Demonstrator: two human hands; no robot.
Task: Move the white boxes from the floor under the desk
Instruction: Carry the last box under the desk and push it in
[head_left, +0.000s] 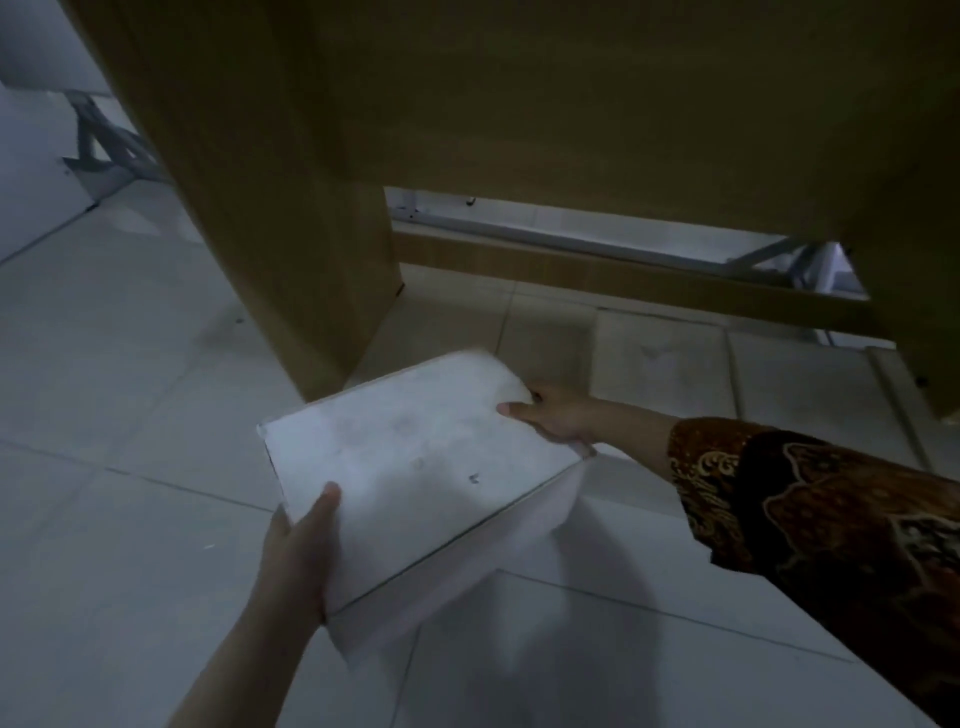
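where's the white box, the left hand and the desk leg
white box (415, 467), head view, middle of its top face
left hand (298, 551), head view, back of the hand
desk leg (291, 234), head view, its wooden side panel

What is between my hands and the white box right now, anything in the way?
Nothing visible. The left hand grips the near corner of the white box and the right hand grips its far edge, both directly on the box.

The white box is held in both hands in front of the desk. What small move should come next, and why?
Probably carry the box a little further back from the desk toward the open floor, keeping it level. The left hand grips its near corner and the right hand its far edge, so the hold looks secure. The box appears already out from under the desk.
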